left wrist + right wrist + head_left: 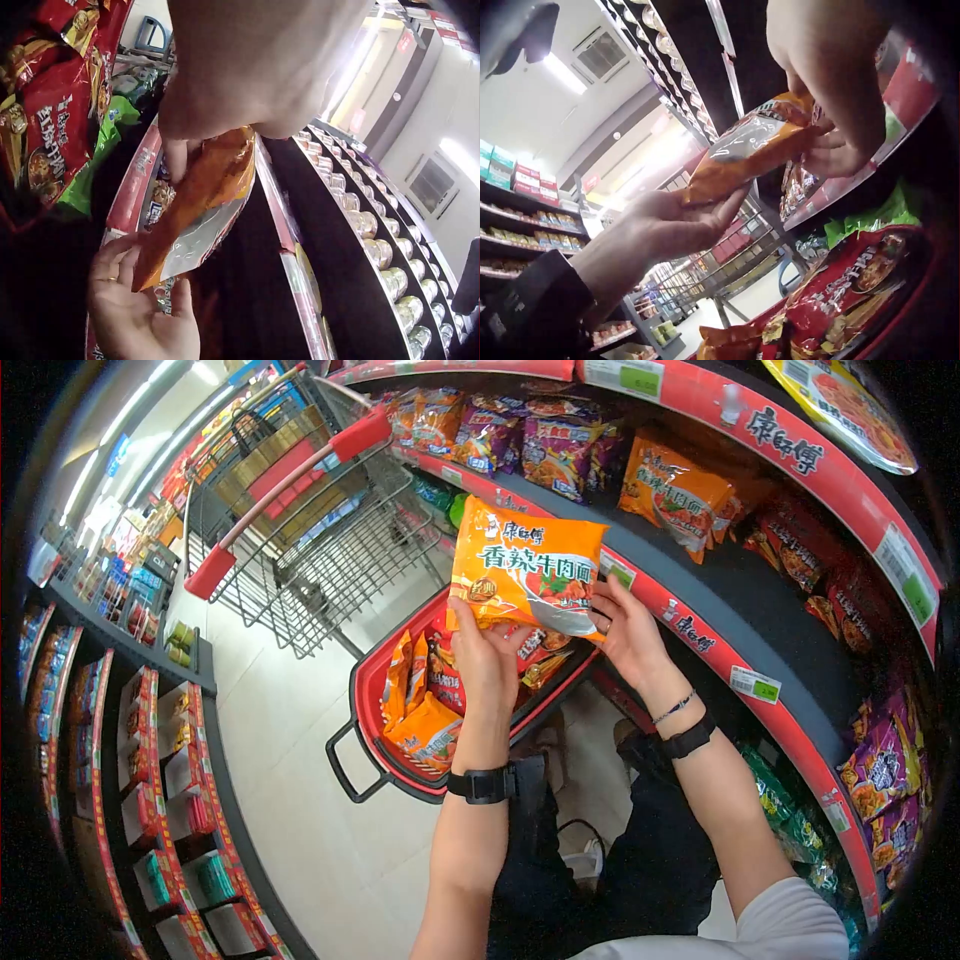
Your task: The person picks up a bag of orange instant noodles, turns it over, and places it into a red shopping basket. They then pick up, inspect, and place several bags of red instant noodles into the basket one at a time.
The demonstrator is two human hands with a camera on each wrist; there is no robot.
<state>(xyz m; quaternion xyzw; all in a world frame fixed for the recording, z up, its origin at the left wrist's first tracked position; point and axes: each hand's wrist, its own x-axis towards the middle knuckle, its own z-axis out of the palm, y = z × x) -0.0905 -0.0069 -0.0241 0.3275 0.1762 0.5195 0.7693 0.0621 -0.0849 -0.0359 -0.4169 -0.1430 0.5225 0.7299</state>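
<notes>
An orange noodle packet (pixel 528 568) is held up between both hands, its printed front facing the head camera. The left hand (pixel 485 665) grips its lower left corner, thumb on the front and fingers behind. At the packet's right edge the right hand (pixel 632 635) pinches it, a ring on one finger. In the left wrist view the packet (pixel 199 206) appears side-on, with the right hand (pixel 139 304) at its lower end. The right wrist view shows the left hand (pixel 675 225) under one end of the packet (pixel 742 154).
Below the hands, a red basket (pixel 362 695) with a black handle (pixel 345 765) contains orange and red packets. A metal shopping cart (pixel 330 565) stands beyond it. Shelves of noodle packets with a red edge (pixel 690 630) curve along the right; another shelf unit is at the left.
</notes>
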